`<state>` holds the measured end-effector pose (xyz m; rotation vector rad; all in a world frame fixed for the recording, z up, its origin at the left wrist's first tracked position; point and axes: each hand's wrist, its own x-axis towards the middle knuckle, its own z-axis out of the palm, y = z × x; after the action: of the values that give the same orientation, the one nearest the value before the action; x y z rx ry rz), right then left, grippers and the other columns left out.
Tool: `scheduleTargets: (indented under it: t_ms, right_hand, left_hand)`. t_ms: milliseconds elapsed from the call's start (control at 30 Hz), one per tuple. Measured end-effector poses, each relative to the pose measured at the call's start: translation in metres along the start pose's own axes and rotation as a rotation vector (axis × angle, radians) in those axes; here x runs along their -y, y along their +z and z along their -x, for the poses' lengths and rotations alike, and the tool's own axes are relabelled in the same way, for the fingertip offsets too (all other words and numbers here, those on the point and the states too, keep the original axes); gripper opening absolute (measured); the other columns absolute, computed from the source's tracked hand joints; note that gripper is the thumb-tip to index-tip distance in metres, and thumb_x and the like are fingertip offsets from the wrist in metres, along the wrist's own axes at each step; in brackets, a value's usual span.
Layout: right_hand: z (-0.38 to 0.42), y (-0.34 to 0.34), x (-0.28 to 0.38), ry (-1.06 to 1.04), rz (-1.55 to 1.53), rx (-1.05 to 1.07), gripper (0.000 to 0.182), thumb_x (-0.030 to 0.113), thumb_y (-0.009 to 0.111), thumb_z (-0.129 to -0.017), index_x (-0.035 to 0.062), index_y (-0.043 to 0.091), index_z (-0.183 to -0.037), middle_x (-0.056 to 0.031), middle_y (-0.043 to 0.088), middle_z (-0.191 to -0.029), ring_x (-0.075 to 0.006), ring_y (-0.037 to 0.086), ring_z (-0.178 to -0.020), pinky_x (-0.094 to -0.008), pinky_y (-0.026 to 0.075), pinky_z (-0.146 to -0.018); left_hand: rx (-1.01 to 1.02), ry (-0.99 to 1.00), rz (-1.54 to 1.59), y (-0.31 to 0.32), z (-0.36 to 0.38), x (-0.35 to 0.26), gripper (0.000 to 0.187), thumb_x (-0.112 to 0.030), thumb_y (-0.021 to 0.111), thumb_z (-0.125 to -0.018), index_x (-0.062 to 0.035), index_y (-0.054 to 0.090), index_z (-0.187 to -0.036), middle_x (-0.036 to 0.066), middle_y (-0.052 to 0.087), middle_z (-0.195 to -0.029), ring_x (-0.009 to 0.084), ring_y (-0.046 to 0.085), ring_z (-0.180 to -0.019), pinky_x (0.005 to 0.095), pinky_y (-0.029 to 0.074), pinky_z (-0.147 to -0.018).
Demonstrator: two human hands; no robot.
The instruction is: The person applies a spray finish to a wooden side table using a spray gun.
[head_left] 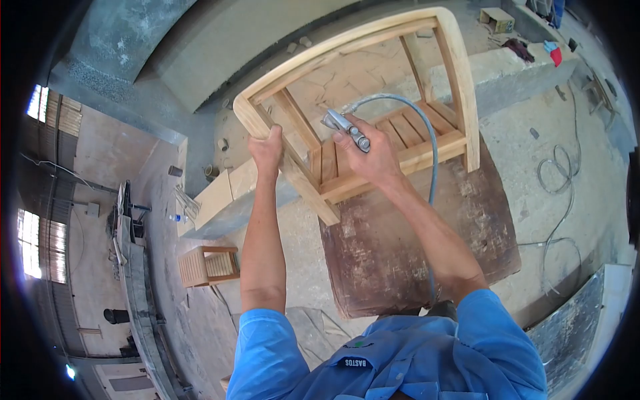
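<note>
A pale wooden armchair frame (460,73) with a slatted seat stands tilted in front of me, partly over a worn brown board (413,247). My left hand (268,150) is wrapped round the chair's left side rail. Over the near edge of the seat, my right hand (375,152) grips a silver spray gun (347,130). From the gun a grey-blue hose (432,143) arcs to the right and runs down past my right forearm. Part of the gun's body is hidden by my fingers.
A low concrete ledge (500,83) runs behind the chair, with a box (497,21) and dark rags (519,50) near it. A small slatted wooden piece (208,267) sits on the floor at left. Looped hose (560,177) lies on the right-hand floor.
</note>
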<state>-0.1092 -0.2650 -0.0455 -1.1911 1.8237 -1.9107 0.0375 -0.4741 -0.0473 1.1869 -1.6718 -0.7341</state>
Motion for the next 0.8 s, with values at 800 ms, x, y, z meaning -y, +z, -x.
scheduleTargets:
  t_ms: [800]
  right_hand:
    - [0.072,-0.203,0.058,-0.137,-0.031,-0.592,0.039,0.035,0.057,-0.102,-0.0027,0.064,-0.108,-0.0072,0.069,-0.083,-0.0121,0.066,-0.072,-0.0212,0.046,-0.050]
  left_hand:
    - [-0.033,0.041,-0.033,0.008,-0.027,0.033,0.036,-0.024,0.072,-0.075,0.0064,0.068,-0.095,0.017,0.072,-0.085,0.0260,0.071,-0.082,0.0369,0.053,-0.076]
